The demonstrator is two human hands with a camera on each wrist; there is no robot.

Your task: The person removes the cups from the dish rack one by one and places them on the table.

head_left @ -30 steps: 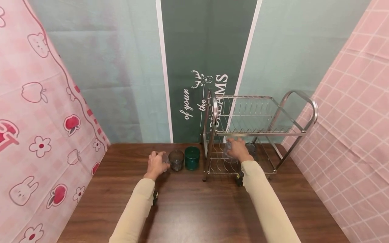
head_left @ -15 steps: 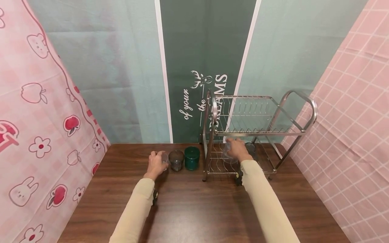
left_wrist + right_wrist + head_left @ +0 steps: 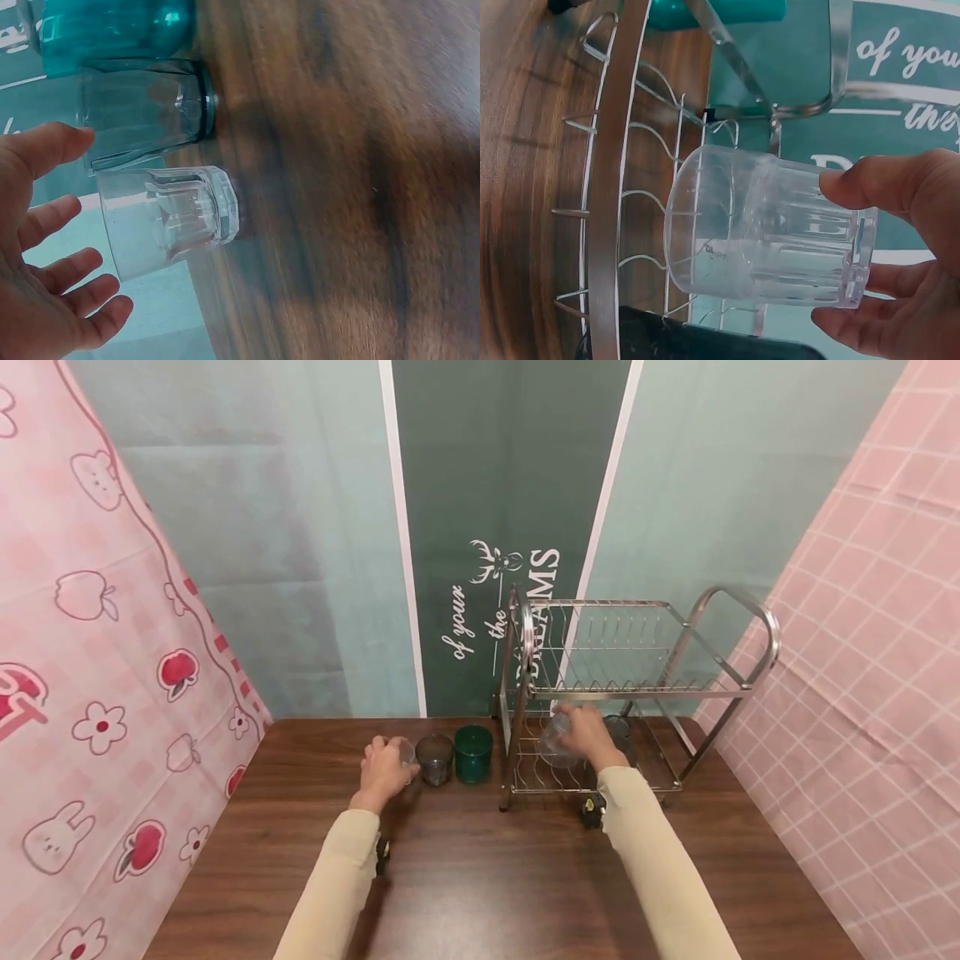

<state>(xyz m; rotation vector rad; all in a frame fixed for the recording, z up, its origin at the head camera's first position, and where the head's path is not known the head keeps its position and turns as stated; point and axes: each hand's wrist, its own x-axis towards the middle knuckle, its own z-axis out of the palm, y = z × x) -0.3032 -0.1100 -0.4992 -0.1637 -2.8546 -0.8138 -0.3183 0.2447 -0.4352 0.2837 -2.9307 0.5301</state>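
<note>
My right hand [image 3: 588,733] grips a clear faceted tumbler [image 3: 772,225] by its base, thumb on one side and fingers on the other. That tumbler is upside down, its wide rim close over the wires of the lower shelf of a metal dish rack [image 3: 517,752]. Around a second clear tumbler [image 3: 169,217], upright on the table, my left hand [image 3: 384,768] hovers with spread, slightly bent fingers near the rim. Beside it stand a smoky grey tumbler [image 3: 435,760] and a teal one [image 3: 473,754], in a row left of the rack.
A dark tumbler [image 3: 619,731] sits on the rack's lower shelf, right of my right hand. The rack's upper shelf [image 3: 637,692] passes just above that hand. Fabric curtains enclose the brown wooden table [image 3: 480,877] at the back and sides.
The right hand's tumbler has shifted slightly left over the lower shelf. My left hand stays by the clear tumbler. The head view has tilted a little.
</note>
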